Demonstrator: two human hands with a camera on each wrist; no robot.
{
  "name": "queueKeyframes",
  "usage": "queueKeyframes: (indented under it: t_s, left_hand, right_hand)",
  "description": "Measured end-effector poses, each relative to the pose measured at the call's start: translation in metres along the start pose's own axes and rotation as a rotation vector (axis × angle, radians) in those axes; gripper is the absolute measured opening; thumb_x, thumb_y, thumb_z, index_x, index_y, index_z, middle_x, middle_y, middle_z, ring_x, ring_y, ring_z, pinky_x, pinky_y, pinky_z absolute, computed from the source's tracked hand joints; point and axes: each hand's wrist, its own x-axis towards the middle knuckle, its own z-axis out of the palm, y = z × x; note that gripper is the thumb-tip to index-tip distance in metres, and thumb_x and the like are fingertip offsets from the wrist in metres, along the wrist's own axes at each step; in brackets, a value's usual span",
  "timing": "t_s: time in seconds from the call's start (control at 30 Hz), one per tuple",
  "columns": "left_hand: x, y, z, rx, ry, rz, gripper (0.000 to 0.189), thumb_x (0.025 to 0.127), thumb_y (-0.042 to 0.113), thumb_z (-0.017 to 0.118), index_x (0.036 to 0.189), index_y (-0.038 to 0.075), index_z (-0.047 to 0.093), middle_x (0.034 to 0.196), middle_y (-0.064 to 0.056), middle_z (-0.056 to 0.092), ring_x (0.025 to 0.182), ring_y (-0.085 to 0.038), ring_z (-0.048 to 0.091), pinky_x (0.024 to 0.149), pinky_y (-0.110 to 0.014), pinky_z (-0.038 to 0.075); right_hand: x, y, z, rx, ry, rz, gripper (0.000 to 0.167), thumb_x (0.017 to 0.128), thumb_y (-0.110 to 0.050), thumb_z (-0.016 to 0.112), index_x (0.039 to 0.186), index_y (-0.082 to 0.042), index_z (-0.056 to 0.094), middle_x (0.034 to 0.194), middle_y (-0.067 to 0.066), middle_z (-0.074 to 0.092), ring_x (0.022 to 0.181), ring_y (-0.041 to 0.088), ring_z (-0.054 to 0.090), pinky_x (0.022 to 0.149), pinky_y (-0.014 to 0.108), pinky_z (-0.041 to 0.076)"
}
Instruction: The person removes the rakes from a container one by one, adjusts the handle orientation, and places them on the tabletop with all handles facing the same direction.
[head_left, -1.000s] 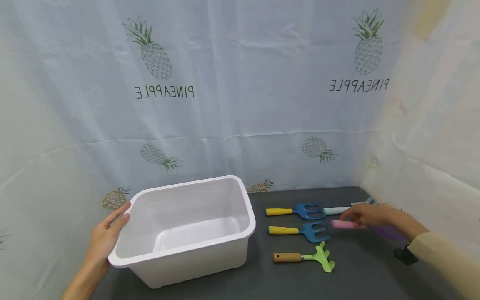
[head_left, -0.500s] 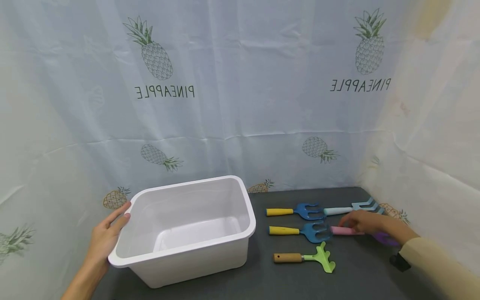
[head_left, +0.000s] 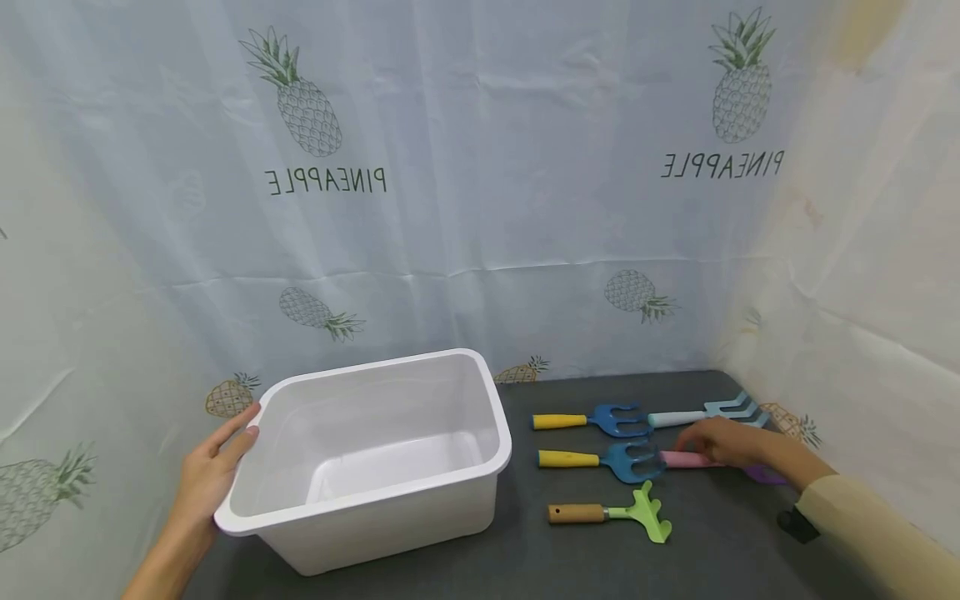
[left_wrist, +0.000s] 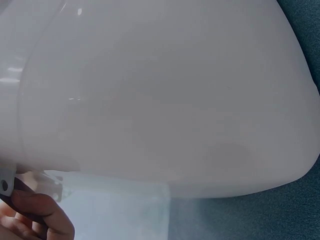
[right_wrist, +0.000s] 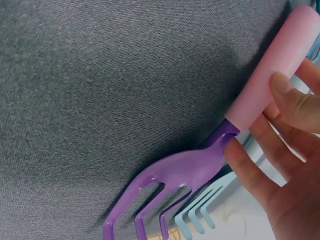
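My left hand (head_left: 210,479) grips the left end of a white plastic tub (head_left: 375,533), thumb over the rim. In the left wrist view the pale tub wall (left_wrist: 175,100) fills most of the picture, with curled fingers (left_wrist: 47,212) at lower left. My right hand (head_left: 726,442) holds a hand rake with a pink handle (head_left: 684,459). The right wrist view shows the thumb on that handle (right_wrist: 272,67) and the fingers behind it. The purple tines (right_wrist: 172,172) point away, close over the dark cloth. The tub's inside, as far as it shows, holds nothing.
Two blue hand forks with yellow handles (head_left: 562,422) (head_left: 567,459) lie right of the tub. Below them is a green rake with a wooden handle (head_left: 576,513). A light-blue rake (head_left: 678,419) lies behind my right hand. Pineapple-print curtains (head_left: 480,208) enclose the dark tabletop (head_left: 585,575).
My right hand and the pink-handled rake have shifted slightly nearer me and to the left, uncovering the light-blue rake's tines. The left hand and tub stay put.
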Motion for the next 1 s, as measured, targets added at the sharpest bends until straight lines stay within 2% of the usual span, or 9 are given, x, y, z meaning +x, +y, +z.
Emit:
queueKeyframes:
  t_s: [0.17,0.33,0.57,0.8,1.0]
  left_hand:
    - [-0.0006,0.0008,-0.0003,0.006,0.003,0.008,0.065,0.106,0.048,0.053,0.161,0.019,0.036,0.167,0.002,0.034,0.091,0.016,0.061,0.073,-0.016,0.058]
    - [-0.0009,0.0006,-0.0003,-0.003,0.001,0.012,0.064,0.106,0.047,0.055,0.161,0.019,0.037,0.164,0.006,0.037,0.091,0.016,0.062,0.073,-0.016,0.058]
    - [-0.0012,-0.0001,-0.0011,-0.029,-0.01,0.012,0.065,0.105,0.048,0.056,0.161,0.021,0.038,0.158,0.009,0.041,0.09,0.013,0.063,0.072,-0.018,0.059]
    - [-0.0001,-0.0014,-0.0017,-0.043,-0.015,0.01,0.066,0.103,0.051,0.057,0.161,0.024,0.038,0.169,0.005,0.032,0.091,0.014,0.063,0.072,-0.018,0.059]
    - [-0.0006,-0.0011,-0.0019,0.015,-0.019,0.021,0.068,0.105,0.054,0.052,0.162,0.022,0.035,0.172,-0.004,0.026,0.091,0.015,0.061,0.074,-0.02,0.06]
  right_hand:
    - [0.0008,-0.0004,0.0002,-0.04,0.023,0.011,0.044,0.08,0.015,0.057,0.108,-0.013,0.076,0.083,-0.008,0.065,0.071,-0.005,0.047,0.059,0.02,0.042]
    - [0.0011,-0.0014,-0.0002,-0.042,0.014,0.027,0.045,0.079,0.016,0.056,0.107,-0.013,0.075,0.079,-0.008,0.064,0.069,-0.005,0.047,0.058,0.02,0.042]
    - [0.0024,-0.003,-0.0006,-0.054,0.002,0.005,0.043,0.077,0.018,0.055,0.102,-0.014,0.07,0.077,-0.005,0.064,0.068,-0.005,0.048,0.057,0.019,0.042]
    - [0.0034,-0.0062,-0.0017,-0.065,0.002,0.035,0.04,0.078,0.017,0.057,0.099,-0.015,0.07,0.079,-0.006,0.064,0.07,-0.003,0.049,0.058,0.021,0.043]
    - [0.0045,-0.0083,-0.0049,-0.042,-0.02,0.102,0.039,0.077,0.015,0.058,0.099,-0.016,0.071,0.082,-0.006,0.066,0.071,-0.001,0.053,0.059,0.021,0.046]
